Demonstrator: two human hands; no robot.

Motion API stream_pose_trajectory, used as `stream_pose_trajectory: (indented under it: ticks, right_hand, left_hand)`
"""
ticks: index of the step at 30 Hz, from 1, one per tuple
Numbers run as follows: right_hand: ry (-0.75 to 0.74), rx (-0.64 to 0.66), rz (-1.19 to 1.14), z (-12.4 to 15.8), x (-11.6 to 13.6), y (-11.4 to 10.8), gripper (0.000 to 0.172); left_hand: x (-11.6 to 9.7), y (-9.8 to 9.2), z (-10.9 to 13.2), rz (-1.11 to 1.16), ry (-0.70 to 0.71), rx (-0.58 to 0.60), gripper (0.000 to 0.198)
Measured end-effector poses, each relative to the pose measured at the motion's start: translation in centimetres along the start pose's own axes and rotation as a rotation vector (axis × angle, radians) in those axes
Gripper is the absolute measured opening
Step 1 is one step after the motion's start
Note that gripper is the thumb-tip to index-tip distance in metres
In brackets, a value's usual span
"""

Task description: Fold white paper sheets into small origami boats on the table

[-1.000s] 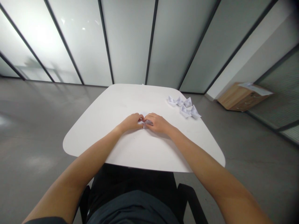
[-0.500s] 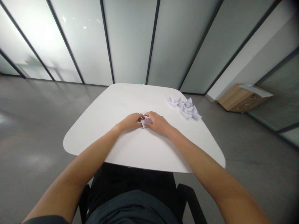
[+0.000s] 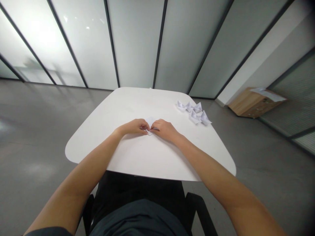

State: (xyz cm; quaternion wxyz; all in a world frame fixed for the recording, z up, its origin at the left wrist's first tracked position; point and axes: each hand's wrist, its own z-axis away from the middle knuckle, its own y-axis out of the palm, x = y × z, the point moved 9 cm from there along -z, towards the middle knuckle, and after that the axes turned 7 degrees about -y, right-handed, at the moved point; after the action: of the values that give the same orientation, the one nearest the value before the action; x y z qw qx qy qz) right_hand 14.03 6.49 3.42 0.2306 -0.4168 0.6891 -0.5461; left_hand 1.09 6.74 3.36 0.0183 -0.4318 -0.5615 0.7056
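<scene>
The left hand (image 3: pixel 136 126) and right hand (image 3: pixel 165 129) pinch folded white paper (image 3: pixel 150 133) mid-table, between them; 5 creased, peaked boats (image 3: pixel 194 117) sit by the smooth, round-cornered table's (image 3: pixel 137 157) right edge.

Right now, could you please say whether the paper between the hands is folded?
Folded, at least partly: the paper shows angled edges between the left hand and right hand; much of it is hidden.

Dark slate shirt (image 3: pixel 145 218), dark sleeve (image 3: pixel 50 231), black trousers (image 3: pixel 142 186)
</scene>
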Motion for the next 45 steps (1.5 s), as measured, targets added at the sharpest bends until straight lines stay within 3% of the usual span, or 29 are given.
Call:
stream_pose_trajectory:
  ticks: [8, 12, 18, 31, 37, 41, 45]
  right_hand:
    - [-0.147, 0.009, -0.103, 0.5, 0.4, -0.4, 0.018]
    - [-0.155, 0.011, -0.146, 0.9, 0.4, -0.5, 0.023]
    - [-0.147, 0.012, -0.168, 0.8, 0.2, -0.4, 0.022]
    - [-0.149, -0.009, -0.132, 0.8, -0.1, -0.3, 0.024]
    - [-0.175, 0.013, -0.082, 0.6, 0.2, 0.0, 0.031]
    - [-0.096, 0.013, -0.004, 0.6, 0.0, 0.0, 0.033]
    - [0.063, 0.007, 0.074, 0.5, -1.0, -0.1, 0.034]
  left_hand:
    - [2.0, -0.1, -0.9, 0.047, 0.030, -0.050, 0.018]
    - [1.3, -0.3, -0.7, 0.002, 0.109, -0.057, 0.016]
    - [0.9, -0.3, -0.3, -0.041, 0.086, -0.018, 0.024]
    - [0.4, -1.5, -0.2, -0.150, 0.061, -0.204, 0.033]
    - [0.9, -1.4, -0.2, -0.103, 0.045, -0.170, 0.030]
    - [1.7, -1.2, -0.2, -0.064, 0.010, -0.113, 0.037]
    - [2.2, -1.5, -0.3, -0.037, -0.046, -0.163, 0.035]
